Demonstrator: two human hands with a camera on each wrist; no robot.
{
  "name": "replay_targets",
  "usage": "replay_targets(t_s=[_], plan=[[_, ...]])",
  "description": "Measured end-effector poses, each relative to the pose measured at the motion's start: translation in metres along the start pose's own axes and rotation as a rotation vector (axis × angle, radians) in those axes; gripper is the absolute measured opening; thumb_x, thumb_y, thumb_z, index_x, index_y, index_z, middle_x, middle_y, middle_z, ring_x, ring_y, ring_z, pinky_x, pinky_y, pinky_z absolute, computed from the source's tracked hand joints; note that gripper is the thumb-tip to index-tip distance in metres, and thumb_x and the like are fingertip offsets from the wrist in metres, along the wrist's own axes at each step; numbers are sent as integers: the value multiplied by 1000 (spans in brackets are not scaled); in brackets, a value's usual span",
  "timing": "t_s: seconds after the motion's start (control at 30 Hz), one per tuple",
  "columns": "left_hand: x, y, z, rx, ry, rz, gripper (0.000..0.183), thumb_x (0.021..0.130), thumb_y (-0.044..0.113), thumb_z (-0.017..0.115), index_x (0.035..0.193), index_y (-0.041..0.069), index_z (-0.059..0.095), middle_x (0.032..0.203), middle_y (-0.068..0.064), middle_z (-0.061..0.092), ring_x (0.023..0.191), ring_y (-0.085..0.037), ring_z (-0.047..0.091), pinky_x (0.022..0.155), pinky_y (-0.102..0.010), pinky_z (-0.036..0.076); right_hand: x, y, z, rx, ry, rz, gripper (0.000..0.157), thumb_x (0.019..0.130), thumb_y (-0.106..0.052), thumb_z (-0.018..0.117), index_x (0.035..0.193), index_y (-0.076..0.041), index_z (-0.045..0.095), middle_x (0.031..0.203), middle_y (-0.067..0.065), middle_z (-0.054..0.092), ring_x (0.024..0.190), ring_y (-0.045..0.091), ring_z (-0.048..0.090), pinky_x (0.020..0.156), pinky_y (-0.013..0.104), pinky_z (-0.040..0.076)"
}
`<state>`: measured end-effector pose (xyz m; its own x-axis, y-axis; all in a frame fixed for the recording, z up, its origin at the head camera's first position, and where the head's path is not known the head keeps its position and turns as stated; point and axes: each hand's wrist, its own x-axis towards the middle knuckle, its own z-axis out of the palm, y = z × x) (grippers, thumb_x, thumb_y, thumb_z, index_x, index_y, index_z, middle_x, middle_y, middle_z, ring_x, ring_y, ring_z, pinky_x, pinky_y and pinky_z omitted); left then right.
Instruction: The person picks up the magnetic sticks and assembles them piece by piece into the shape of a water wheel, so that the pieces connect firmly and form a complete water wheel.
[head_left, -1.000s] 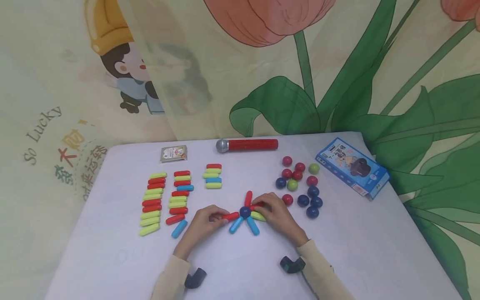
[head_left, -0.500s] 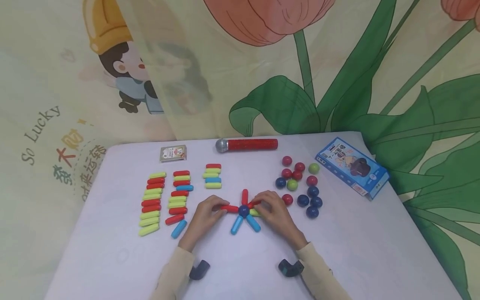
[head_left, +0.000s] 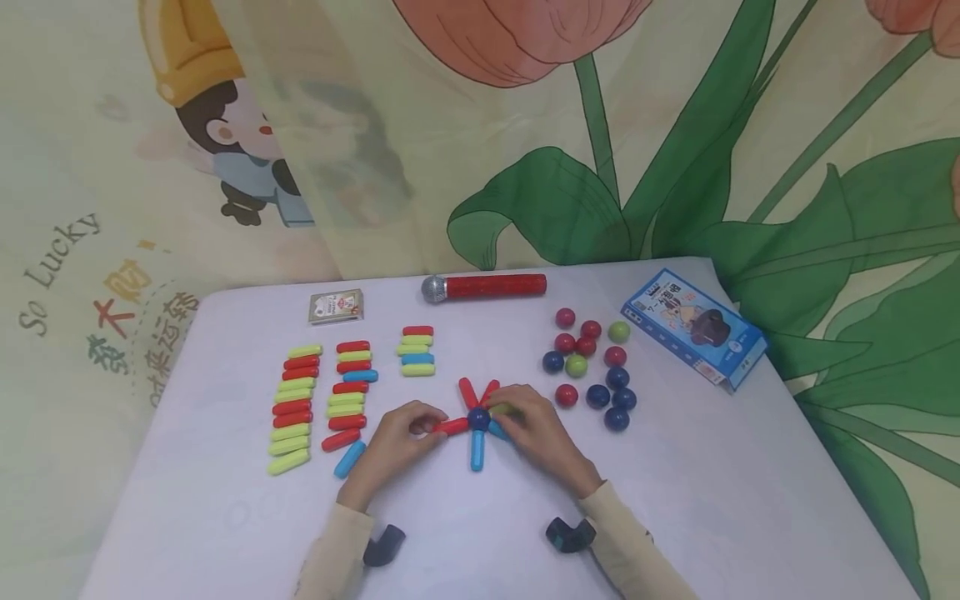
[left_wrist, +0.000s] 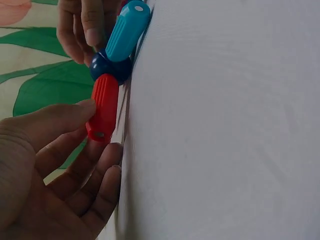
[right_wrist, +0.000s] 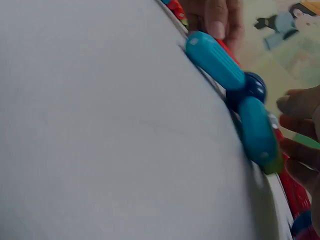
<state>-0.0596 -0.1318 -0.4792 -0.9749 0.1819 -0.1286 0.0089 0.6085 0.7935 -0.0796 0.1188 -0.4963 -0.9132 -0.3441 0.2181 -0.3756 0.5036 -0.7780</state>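
My left hand pinches the outer end of a ridged red building rod between thumb and fingers. Its inner end meets a dark blue ball. Around the ball more rods spread like spokes: two red rods, one pointing up, a blue rod toward the front, a second blue rod and a yellow-green rod. My right hand overlaps the yellow-green rod in the head view. In the right wrist view its fingers are right beside these rods; I cannot tell whether they grip one.
Rows of red, yellow-green and blue rods lie at the left. Red, green and blue balls sit right of the hands. Behind are a card box, a red microphone and a blue box, along the white table's back.
The spoked piece has turned counterclockwise, its top red rod swinging left. My right hand has shifted from a red rod to the yellow-green one; my left hand still pinches its red rod.
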Motion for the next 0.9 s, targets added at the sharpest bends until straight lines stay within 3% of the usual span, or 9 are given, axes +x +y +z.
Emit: replay_targets(t_s=[0.17, 0.27, 0.4, 0.53, 0.67, 0.9], plan=[[2, 2, 3, -65, 46, 36, 36, 79, 21, 79, 113, 19, 67, 105, 5, 65, 99, -15, 62, 86, -35, 54, -12, 11, -22, -19, 298, 77, 34, 85, -6, 71, 118, -11, 64, 122, -2, 63, 121, 18, 55, 101, 39, 45], [4, 7, 8, -109, 68, 64, 40, 79, 20, 79, 117, 18, 66, 111, 4, 65, 105, -16, 61, 90, -36, 53, -20, 16, -31, -47, 393, 127, 39, 82, -4, 73, 120, -9, 62, 123, 4, 63, 121, 22, 54, 102, 40, 43], [9, 16, 19, -134, 82, 116, 42, 79, 19, 79, 118, 15, 64, 114, 0, 62, 106, -19, 61, 89, -37, 54, -27, 20, -31, -55, 351, 210, 40, 83, -3, 72, 121, -9, 62, 122, 6, 62, 120, 24, 56, 102, 37, 44], [14, 22, 28, -105, 96, 148, 43, 78, 18, 80, 118, 13, 64, 111, -3, 60, 98, -17, 61, 83, -31, 56, -27, 21, -26, -46, 295, 285, 36, 85, -5, 69, 120, -11, 63, 123, 4, 62, 120, 21, 56, 100, 33, 46], [16, 25, 36, -58, 94, 133, 43, 79, 23, 80, 117, 14, 63, 104, 0, 58, 91, -13, 56, 76, -22, 53, -23, 20, -22, 27, 291, 310, 32, 85, -6, 71, 116, -12, 66, 120, 2, 64, 117, 19, 58, 99, 29, 47], [17, 23, 34, 15, 13, 116, 41, 80, 30, 78, 118, 21, 63, 101, 4, 61, 97, -15, 57, 85, -35, 54, -8, 23, -15, 232, 244, 292, 31, 86, -8, 70, 117, -10, 67, 116, 4, 66, 113, 19, 62, 95, 20, 47]])
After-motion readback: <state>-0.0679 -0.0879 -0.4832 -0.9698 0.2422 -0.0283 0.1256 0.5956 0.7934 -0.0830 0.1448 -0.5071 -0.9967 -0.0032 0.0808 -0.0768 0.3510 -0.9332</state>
